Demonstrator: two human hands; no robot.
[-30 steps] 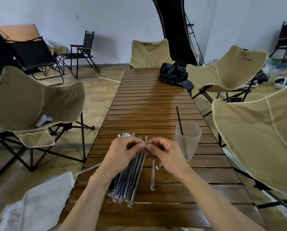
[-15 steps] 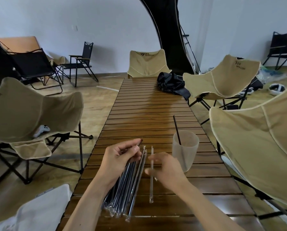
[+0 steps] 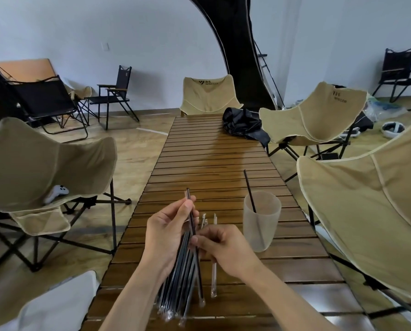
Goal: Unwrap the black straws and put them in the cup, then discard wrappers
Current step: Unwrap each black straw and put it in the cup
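My left hand (image 3: 168, 232) pinches the bare upper part of a black straw (image 3: 190, 211) whose tip sticks out above my fingers. My right hand (image 3: 226, 247) pinches the clear wrapper lower on that same straw. A bundle of wrapped black straws (image 3: 176, 285) lies on the wooden slat table (image 3: 214, 158) under both hands. An empty clear wrapper (image 3: 214, 256) lies to the right of the bundle. A frosted plastic cup (image 3: 260, 220) stands to the right with one black straw (image 3: 249, 189) leaning in it.
Beige folding chairs stand at the left (image 3: 40, 168), far end (image 3: 208, 96) and right (image 3: 371, 199) of the table. A black cloth bundle (image 3: 242, 123) lies at the table's far right. A white bag (image 3: 54, 306) sits at the lower left.
The straw's black tip has come much further out of its wrapper above my left hand. My right hand has moved left from the loose wrapper onto the straw's wrapper.
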